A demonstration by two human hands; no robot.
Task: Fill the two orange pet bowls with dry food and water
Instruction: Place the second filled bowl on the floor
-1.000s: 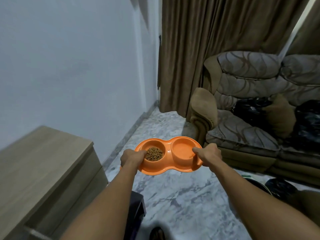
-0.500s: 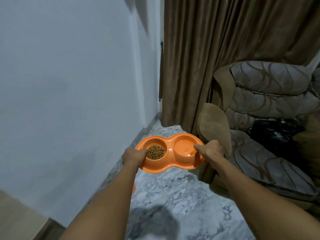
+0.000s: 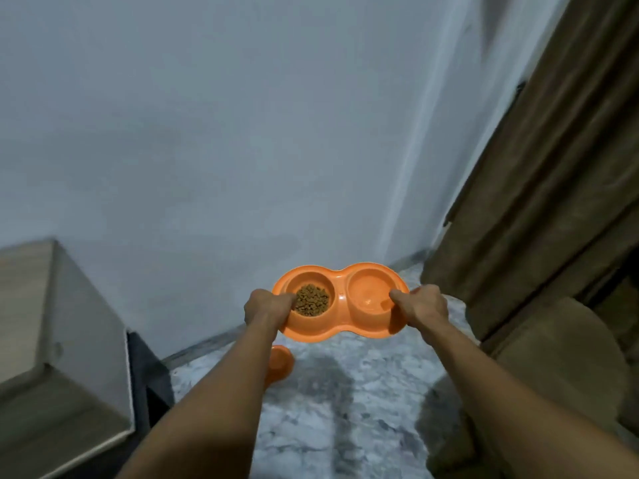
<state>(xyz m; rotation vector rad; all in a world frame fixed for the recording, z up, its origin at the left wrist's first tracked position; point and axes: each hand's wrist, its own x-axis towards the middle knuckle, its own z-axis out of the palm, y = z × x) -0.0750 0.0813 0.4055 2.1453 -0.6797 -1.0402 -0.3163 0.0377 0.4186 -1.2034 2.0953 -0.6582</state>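
While the orange double bowl (image 3: pixel 340 328) hangs level in the air above the marbled floor (image 3: pixel 345 426), close to the pale wall (image 3: pixel 207 133), the person's left hand (image 3: pixel 268 307) clasps its left end with the thumb laid over the rim, and the right hand (image 3: pixel 420 305) clasps the right end the same way. The left well (image 3: pixel 313 278) holds a heap of brown dry food (image 3: pixel 311 300); the right well (image 3: pixel 370 292) looks glossy, though whether it holds water cannot be told. A second orange piece (image 3: pixel 281 363) lies on the floor, partly hidden by the left forearm, between a wooden cabinet (image 3: pixel 52 340) and a brown curtain (image 3: pixel 553 167).
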